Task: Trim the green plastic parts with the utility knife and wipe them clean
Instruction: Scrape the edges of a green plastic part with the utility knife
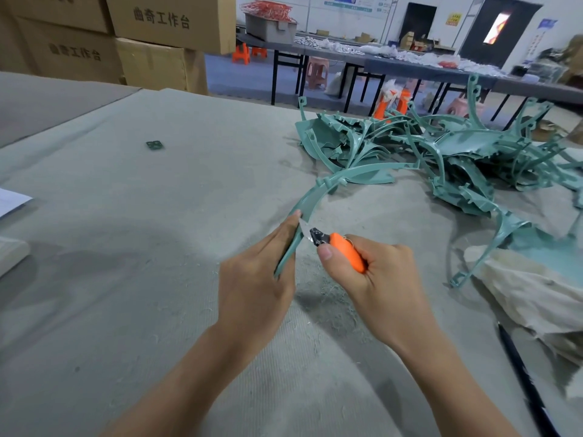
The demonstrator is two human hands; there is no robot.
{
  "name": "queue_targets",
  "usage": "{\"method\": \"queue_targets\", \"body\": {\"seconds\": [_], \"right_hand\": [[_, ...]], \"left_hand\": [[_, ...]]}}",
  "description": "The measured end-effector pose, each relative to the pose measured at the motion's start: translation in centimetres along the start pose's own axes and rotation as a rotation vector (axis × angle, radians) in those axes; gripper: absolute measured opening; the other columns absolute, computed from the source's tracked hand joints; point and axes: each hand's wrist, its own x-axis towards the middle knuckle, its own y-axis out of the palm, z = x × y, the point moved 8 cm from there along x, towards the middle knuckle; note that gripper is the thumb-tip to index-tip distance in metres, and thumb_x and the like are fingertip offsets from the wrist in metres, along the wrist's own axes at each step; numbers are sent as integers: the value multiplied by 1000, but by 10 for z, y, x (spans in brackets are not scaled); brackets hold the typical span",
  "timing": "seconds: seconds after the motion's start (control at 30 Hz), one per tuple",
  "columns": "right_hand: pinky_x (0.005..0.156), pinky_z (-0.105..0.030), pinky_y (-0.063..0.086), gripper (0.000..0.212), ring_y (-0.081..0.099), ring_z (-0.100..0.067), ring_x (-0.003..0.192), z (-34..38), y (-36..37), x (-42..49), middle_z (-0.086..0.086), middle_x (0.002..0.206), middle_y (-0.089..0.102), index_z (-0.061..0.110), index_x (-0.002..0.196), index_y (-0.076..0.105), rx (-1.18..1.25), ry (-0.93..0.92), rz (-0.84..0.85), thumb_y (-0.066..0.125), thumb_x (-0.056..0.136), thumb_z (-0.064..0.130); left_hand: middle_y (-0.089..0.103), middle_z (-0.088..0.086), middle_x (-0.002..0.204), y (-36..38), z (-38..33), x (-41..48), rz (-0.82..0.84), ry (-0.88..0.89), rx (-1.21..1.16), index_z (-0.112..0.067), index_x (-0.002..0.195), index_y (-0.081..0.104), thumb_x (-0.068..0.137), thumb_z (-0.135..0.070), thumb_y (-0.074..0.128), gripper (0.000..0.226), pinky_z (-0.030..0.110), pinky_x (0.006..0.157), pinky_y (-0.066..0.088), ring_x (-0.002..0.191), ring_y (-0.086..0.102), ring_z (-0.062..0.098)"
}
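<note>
My left hand grips the near end of a long curved green plastic part that arcs away over the grey felt table. My right hand holds an orange utility knife; its short blade touches the part's edge just beside my left fingertips. A tangled pile of green plastic parts lies at the back right. One more curved green piece leans over a crumpled off-white cloth at the right.
A small green scrap lies alone at the back left. Cardboard boxes are stacked behind the table. White paper sits at the left edge. A black cord runs along the near right. Other work tables and stools stand beyond.
</note>
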Motion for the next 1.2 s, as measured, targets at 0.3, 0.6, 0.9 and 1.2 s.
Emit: {"method": "queue_targets", "body": {"seconds": [0.3,0.6,0.9,1.2], "right_hand": [[44,-37,27,67,36,-26,43,4,-8,0,2,45,27,14,57,34,-189,7,-80,33,82,76],[47,-34,22,61,38,-29,46,0,-12,1,4,45,23,21,58,26,-290,37,-134,27,81,78],[45,-27,12,62,32,-28,45,5,-26,0,10,48,18,16,65,35,-431,69,-284,32,87,74],[48,-28,18,54,32,-24,45,-6,-48,3,9,53,25,14,73,42,-471,103,-418,39,90,66]], "left_hand": [[66,20,71,1,-4,-1,5,55,51,-1,115,69,75,6,65,40,5,56,26,73,44,23],[70,14,72,1,-8,-4,-50,111,87,-1,114,69,75,5,65,40,13,57,30,74,46,22],[75,6,99,3,-13,-8,-32,180,87,-3,117,68,83,-10,51,39,22,48,50,54,64,14],[76,7,88,6,-16,-6,-6,168,116,-1,115,69,81,-9,49,39,16,41,42,42,52,15]]}}
